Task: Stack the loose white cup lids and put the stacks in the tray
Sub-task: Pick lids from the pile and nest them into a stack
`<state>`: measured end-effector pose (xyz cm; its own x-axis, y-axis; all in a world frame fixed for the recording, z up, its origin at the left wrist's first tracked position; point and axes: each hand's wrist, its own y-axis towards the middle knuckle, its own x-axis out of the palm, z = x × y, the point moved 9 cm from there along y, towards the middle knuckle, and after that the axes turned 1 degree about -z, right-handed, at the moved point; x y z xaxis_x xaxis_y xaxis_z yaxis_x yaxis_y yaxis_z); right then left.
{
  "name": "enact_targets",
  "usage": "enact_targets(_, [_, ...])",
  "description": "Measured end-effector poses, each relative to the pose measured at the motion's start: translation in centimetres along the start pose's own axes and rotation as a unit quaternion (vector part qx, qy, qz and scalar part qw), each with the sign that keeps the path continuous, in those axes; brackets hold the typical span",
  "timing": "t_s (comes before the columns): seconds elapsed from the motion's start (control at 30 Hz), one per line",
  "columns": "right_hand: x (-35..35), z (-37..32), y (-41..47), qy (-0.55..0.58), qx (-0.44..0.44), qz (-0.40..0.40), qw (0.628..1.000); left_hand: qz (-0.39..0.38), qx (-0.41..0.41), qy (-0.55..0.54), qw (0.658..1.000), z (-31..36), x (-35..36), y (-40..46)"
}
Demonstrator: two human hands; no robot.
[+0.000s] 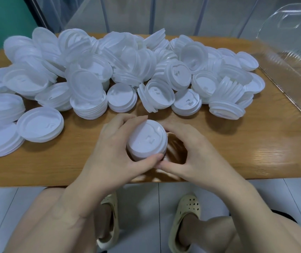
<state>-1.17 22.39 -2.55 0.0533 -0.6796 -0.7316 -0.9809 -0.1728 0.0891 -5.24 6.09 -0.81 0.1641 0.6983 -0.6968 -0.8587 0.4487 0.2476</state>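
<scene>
Seated at a wooden table, a person cups a short stack of white lids between the curled fingers of the left hand and right hand, the empty clear tray lying off to the right, nearer the right hand.

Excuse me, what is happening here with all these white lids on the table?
A person sits at a wooden table and stacks white cup lids. The left hand and the right hand together grip a small stack of lids near the table's front edge. Behind it a large pile of loose lids and short stacks covers most of the table. The clear plastic tray at the right appears to hold no lids yet.
</scene>
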Motion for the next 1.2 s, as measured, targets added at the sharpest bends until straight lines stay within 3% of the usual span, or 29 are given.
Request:
enact_targets(0.77, [0.6,0.8,0.4,-0.050,-0.018,-0.023,0.998,-0.050,-0.011,0.020,0.998,-0.4,1.1,0.5])
enact_targets(1.0, [-5.2,2.1,4.7,-0.124,-0.026,0.167,0.978,-0.047,-0.008,0.006,0.999,-0.6,1.4,0.0])
enact_targets(1.2, [-3.3,0.9,9.1,-0.215,-0.099,0.144,0.961,-0.047,0.003,-0.003,0.999,-0.3,0.9,-0.4])
